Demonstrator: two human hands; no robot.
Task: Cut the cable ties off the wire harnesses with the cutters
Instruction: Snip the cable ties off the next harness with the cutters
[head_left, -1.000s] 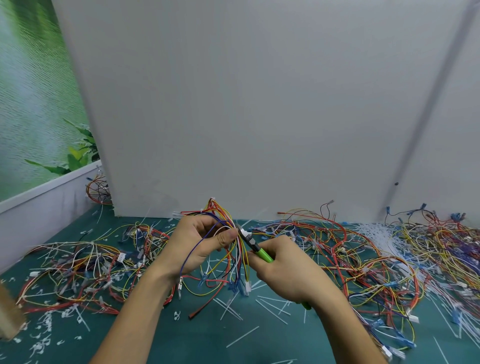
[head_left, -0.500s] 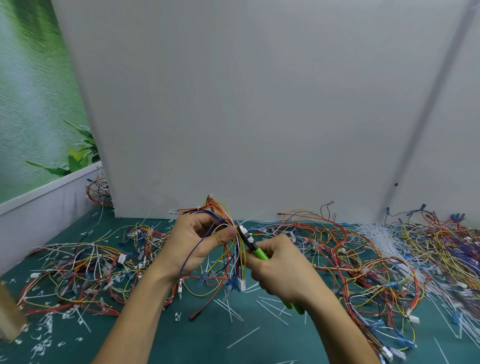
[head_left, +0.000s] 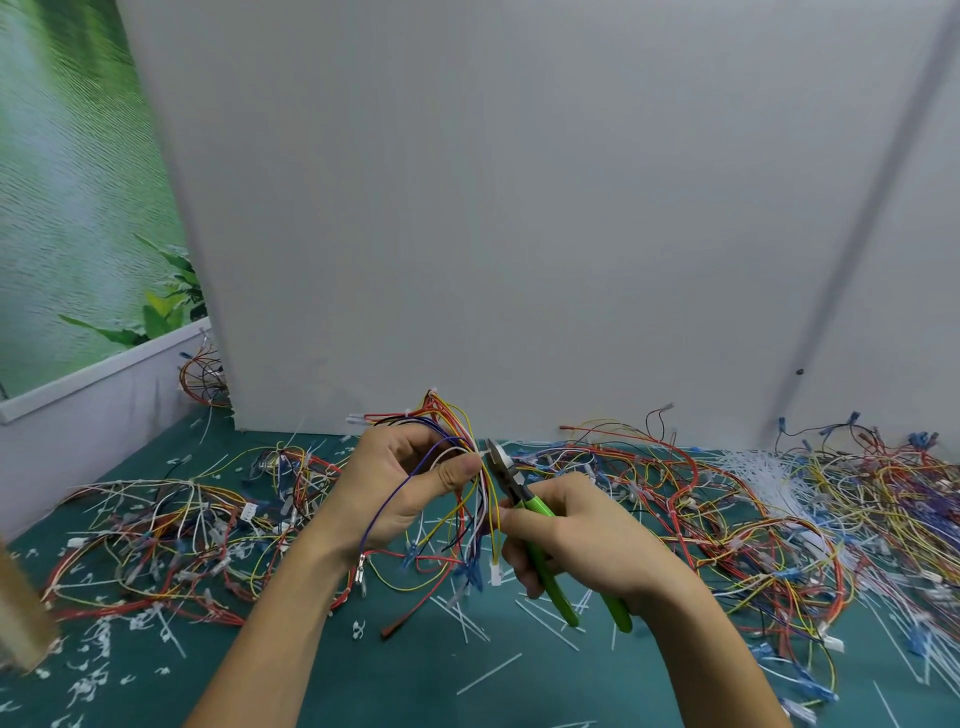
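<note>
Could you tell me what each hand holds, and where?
Left hand pinches the wire harness near its top; right hand grips the cutters by their handles.

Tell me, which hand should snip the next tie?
Right. The right hand grips the cutters, their tip beside the wire harness that the left hand pinches.

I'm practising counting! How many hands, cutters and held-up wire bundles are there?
Hands: 2, left hand and right hand
Cutters: 1
Held-up wire harness: 1
Total: 4
</note>
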